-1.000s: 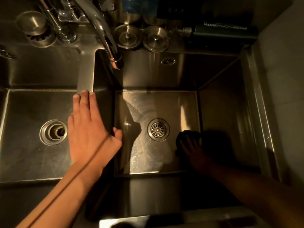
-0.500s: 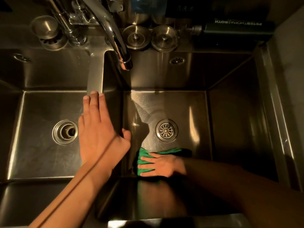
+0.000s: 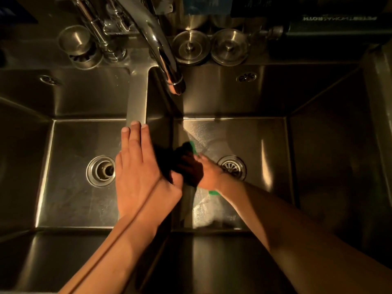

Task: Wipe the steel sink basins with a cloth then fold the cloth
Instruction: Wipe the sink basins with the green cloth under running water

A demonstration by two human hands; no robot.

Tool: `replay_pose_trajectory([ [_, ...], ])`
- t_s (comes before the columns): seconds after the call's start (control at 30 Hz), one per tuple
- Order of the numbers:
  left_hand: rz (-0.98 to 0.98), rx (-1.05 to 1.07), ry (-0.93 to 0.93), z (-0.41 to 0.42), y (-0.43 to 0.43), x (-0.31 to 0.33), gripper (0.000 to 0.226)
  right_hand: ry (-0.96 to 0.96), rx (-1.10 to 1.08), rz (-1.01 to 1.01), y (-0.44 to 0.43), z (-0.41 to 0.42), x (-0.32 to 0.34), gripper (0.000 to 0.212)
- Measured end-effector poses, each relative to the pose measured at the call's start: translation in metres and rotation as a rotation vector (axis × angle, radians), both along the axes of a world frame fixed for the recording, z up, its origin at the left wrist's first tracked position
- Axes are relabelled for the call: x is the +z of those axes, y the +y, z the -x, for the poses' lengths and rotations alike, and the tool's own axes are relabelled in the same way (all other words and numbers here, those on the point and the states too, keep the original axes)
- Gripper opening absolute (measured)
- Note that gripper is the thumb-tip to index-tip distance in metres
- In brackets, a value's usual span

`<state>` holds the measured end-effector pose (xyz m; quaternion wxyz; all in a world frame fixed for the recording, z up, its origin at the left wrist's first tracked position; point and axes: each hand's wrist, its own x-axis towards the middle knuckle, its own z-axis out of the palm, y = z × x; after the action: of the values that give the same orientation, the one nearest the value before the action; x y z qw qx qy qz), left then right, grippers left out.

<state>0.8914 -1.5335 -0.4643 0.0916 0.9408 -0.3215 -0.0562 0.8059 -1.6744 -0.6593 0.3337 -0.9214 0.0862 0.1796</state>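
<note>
A double steel sink fills the view, with a left basin [image 3: 70, 200] and a right basin [image 3: 265, 149]. My left hand [image 3: 137, 172] lies flat, fingers together, on the divider [image 3: 136, 98] between the basins and holds nothing. My right hand [image 3: 203, 170] presses a green cloth [image 3: 192, 145] against the floor of the right basin, at its left side next to the divider wall. Most of the cloth is in shadow; green edges show above the fingers and below the wrist.
The faucet spout [image 3: 163, 58] reaches over the right basin from the back. Two round strainer lids [image 3: 189, 46] and a strainer cup [image 3: 77, 45] rest on the back ledge. Each basin has a drain: left [image 3: 100, 170], right [image 3: 232, 166]. A dark bottle [image 3: 337, 26] lies at the back right.
My right hand has swept the cloth from the right basin's front-right across to its left side and up beside the divider. My left hand has stayed on the divider.
</note>
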Motion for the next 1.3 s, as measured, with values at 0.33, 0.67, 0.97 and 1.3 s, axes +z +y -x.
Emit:
replay_pose_trajectory([
  [0.33, -0.029, -0.011, -0.014, 0.000, 0.001, 0.000, 0.113, 0.058, -0.400, 0.180, -0.113, 0.013, 0.000, 0.061],
  [0.67, -0.045, -0.013, 0.016, 0.001, -0.001, 0.007, 0.110, 0.428, -0.694, 0.297, -0.099, 0.165, 0.009, 0.064],
  [0.97, 0.024, -0.015, 0.025, 0.003, 0.004, 0.003, 0.103, 0.844, -0.519, 0.061, -0.043, 0.186, 0.057, 0.091],
  [1.3, 0.294, 0.017, 0.223, 0.000, 0.019, 0.012, 0.071, 0.452, -0.705, -0.121, -0.017, 0.209, 0.132, 0.077],
])
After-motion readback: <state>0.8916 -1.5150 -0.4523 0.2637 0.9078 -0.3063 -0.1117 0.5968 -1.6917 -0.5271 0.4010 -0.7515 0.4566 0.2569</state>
